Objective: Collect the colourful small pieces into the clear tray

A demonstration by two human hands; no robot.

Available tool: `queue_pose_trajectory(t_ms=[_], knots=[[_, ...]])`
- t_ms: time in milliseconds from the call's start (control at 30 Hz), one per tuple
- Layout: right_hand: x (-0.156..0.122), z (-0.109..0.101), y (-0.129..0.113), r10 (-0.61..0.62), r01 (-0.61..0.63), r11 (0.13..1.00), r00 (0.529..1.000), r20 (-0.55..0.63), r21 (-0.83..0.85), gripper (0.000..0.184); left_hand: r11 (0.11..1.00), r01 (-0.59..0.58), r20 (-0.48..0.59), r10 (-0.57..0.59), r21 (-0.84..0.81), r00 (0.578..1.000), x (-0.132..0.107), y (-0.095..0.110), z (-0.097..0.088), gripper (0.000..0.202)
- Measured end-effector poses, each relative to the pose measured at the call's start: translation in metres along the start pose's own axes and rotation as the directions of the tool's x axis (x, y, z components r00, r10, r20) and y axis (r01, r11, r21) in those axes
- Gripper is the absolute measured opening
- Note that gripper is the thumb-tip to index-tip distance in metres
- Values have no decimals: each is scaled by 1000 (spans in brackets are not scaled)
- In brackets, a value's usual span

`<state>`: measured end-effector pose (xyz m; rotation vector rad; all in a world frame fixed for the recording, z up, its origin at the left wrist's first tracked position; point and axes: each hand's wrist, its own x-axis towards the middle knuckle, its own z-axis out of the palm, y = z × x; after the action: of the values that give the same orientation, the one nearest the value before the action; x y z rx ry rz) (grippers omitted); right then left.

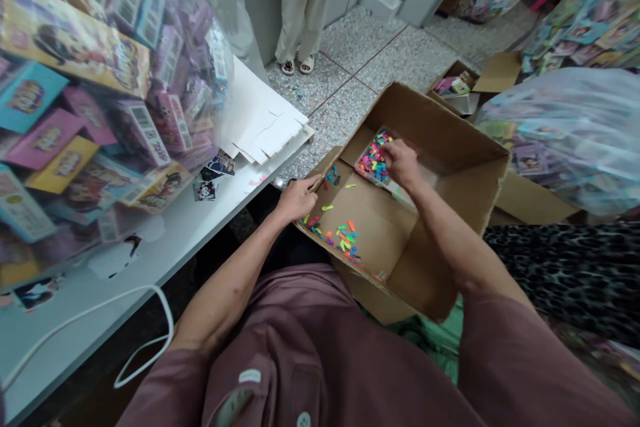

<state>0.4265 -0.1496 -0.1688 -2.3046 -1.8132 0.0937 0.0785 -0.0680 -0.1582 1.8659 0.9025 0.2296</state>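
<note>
A brown cardboard box (453,137) stands tilted in front of my lap. My left hand (299,200) grips its left rim, with the fingers bent over the edge. Inside, at the far side, lies a shallow clear tray (361,168) filled with small bright plastic pieces (373,159) in pink, orange, green and blue. Over the tray's right part, my right hand (401,161) has its fingers pinched together; whatever is between them is hidden. More loose coloured pieces (346,237) are scattered on the box's bottom along its near left side.
At left, a white table (187,240) bears a large clear bag of small printed boxes (115,100), white sheets (265,123) and a white cable (167,320). Filled plastic bags (565,133) crowd the right. A person (303,13) stands on the speckled floor ahead.
</note>
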Motion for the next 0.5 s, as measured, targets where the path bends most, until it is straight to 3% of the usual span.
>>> queue_pose_trajectory(t_ms=[100,200,233,300,400,500], knots=[[-15,-8,8,17,-14,999,998,59,-47,47,1000,15,1,-15,13,1000,-1,0,0,72],[-34,15,-7,-189,167,981,944,271,103,48,1000,3,1,-3,-9,1000,-1,-1,1,73],[-39,26,-15,-214,177,974,919,330,141,50,1000,-5,0,5,-21,1000,-1,-2,2,73],[-43,50,-32,-122,78,989,917,381,129,55,999,-12,-4,12,-41,1000,0,-5,3,72],[-40,82,-62,151,-168,986,935,320,25,71,998,-26,-12,25,-55,1000,1,-7,5,71],[-30,104,-91,275,-282,959,921,275,-15,84,998,-43,-7,43,-42,999,2,-6,4,69]])
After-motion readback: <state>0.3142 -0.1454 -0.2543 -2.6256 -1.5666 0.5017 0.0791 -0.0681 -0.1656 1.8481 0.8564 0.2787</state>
